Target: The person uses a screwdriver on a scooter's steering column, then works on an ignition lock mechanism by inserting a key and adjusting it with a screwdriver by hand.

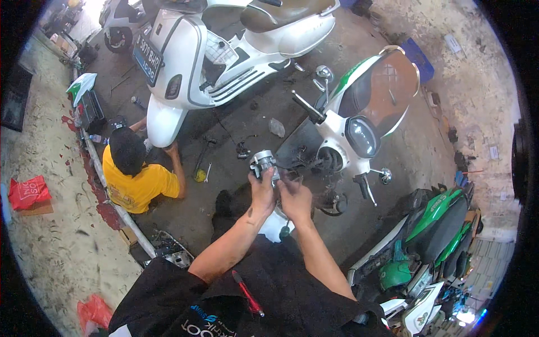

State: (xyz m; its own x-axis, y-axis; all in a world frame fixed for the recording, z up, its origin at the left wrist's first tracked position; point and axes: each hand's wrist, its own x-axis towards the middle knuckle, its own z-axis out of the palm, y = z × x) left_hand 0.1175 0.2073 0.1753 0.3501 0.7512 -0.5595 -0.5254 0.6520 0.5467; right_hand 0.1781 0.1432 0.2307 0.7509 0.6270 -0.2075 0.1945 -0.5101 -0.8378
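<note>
In front of my chest, my left hand (261, 194) is closed around a silver cylindrical metal part (262, 158) with a round rim at its top. My right hand (295, 199) is right beside it, its fingers curled in at the part's lower right side. Dark blurred cables (306, 165) show just beyond those fingers; whether the right hand grips a cable or the part itself is hidden. Past them stands a white and green scooter (337, 109) with its front opened up around a dark round hole. Below my hands lies a white panel (275, 226), partly covered by my wrists.
At the left a person in a yellow shirt (140, 180) crouches by the front wheel cover of a white scooter (185, 67). A wrench (208, 173), a clear plastic bag (277, 127) and small dark parts lie on the floor. Green scooters (432, 224) stand at the right.
</note>
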